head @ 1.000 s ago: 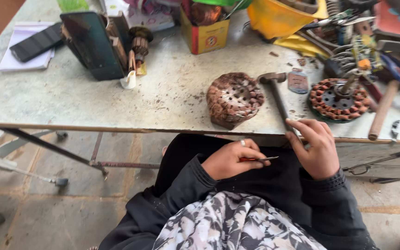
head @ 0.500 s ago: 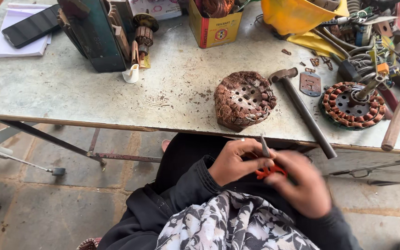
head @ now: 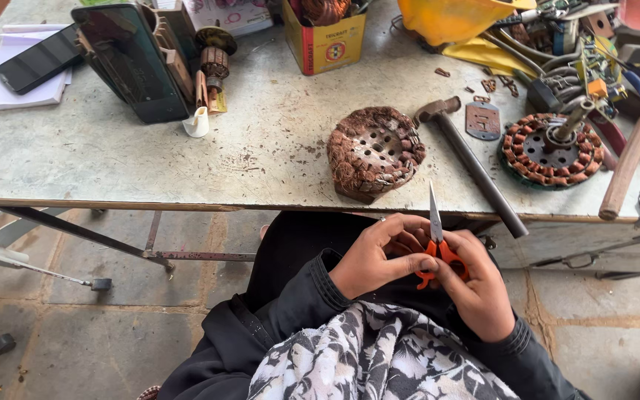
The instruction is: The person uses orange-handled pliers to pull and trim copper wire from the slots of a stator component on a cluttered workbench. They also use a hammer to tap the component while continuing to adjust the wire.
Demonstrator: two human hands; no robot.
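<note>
Small scissors [head: 436, 238] with orange handles and closed steel blades point up toward the table edge. My left hand [head: 379, 254] and my right hand [head: 477, 285] both grip the orange handles, held together over my lap in front of the table. Just beyond the blade tip, a round motor stator wound with brown copper wire [head: 374, 151] lies on the worn table [head: 261, 155]. A hammer [head: 468, 159] lies to its right, handle toward me.
A second copper-wound stator with a shaft [head: 553, 148] sits at right beside a wooden handle [head: 624, 170]. At the back stand a dark device [head: 131, 63], a phone on papers [head: 35, 59], a yellow-red box [head: 325, 41], and a yellow container [head: 453, 18].
My right hand left the hammer handle at the table edge and came to my lap. Both hands now hold the orange scissors, blades pointing up.
</note>
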